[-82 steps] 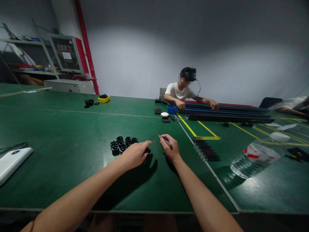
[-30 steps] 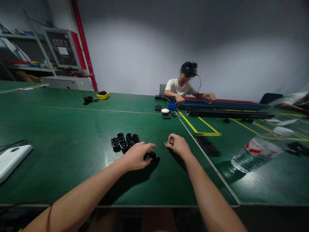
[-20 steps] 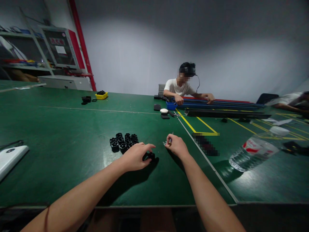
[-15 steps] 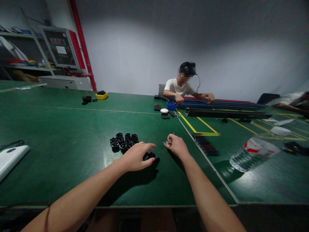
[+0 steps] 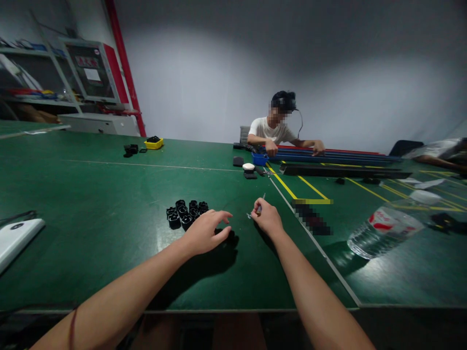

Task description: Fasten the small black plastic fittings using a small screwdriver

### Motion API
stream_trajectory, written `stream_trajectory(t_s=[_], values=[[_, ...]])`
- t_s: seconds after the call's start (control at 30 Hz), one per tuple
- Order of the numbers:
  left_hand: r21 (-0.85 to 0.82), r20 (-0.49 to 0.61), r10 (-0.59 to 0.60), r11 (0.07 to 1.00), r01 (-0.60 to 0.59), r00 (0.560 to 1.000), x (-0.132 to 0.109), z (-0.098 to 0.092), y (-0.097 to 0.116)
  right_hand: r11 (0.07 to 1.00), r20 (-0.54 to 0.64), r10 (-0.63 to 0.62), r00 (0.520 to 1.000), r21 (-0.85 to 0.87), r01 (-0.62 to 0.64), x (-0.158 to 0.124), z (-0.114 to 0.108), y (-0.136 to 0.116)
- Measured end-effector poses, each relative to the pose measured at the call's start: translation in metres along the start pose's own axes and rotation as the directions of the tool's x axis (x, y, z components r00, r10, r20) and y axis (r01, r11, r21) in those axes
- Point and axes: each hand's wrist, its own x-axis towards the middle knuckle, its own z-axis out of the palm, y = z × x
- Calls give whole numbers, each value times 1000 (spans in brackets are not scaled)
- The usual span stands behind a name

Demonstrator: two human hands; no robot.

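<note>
My left hand [image 5: 208, 233] hovers low over the green table with thumb and fingers apart, holding nothing. Beneath it a dark part merges with the hand's shadow, mostly hidden. Just behind that hand sits a cluster of several small black ring-shaped plastic parts [image 5: 181, 210]. To the right, my right hand [image 5: 268, 217] is closed around a slim tool [image 5: 259, 210] with a thin shaft pointing up and away, like a small screwdriver. Its fingertips are at a few tiny shiny metal pieces [image 5: 248, 215] on the table, too small to name.
A water bottle [image 5: 386, 228] leans at the right, and a white phone-like device [image 5: 18, 243] lies left. Farther back are a yellow bin [image 5: 153, 144], a blue bin [image 5: 260, 159], a white round object [image 5: 248, 166] and long black rails [image 5: 343, 171]. A co-worker [image 5: 272, 129] sits opposite.
My left hand has shifted slightly back and left, covering more of the black part beneath. My right hand stays nearly in place; the tool's shaft shows more upright above its fingers.
</note>
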Motion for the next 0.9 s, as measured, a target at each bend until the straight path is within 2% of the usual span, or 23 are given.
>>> stream_trajectory(t_s=[0.37, 0.47, 0.53, 0.6, 0.67, 0.73, 0.8, 0.9], values=[[-2, -91, -21, 1000, 21, 996, 2, 2, -7, 1000, 22, 25, 999, 18, -25, 0, 2, 0], [-13, -122, -11, 1000, 10, 993, 3, 3, -7, 994, 5, 22, 1000, 106, -22, 1, 4, 1], [-18, -134, -6, 1000, 4, 991, 3, 3, -8, 971, 3, 8, 1000, 238, -8, 1, 6, -1], [-16, -139, -5, 1000, 3, 990, 4, 3, -9, 902, 30, -21, 999, 431, 6, -1, 7, -7], [-12, -144, -4, 1000, 2, 990, 4, 4, -10, 763, 95, -70, 993, 647, -8, -5, 7, -17], [-12, -146, -3, 1000, 1, 989, 4, 5, -12, 614, 153, -108, 982, 788, -55, -10, 7, -28], [-18, -151, -2, 1000, -1, 988, 4, 6, -12, 474, 224, -146, 964, 871, -130, -17, 5, -40], [-55, -156, 14, 998, -23, 988, 5, 6, -12, 336, 323, -189, 927, 908, -248, -25, 3, -53]])
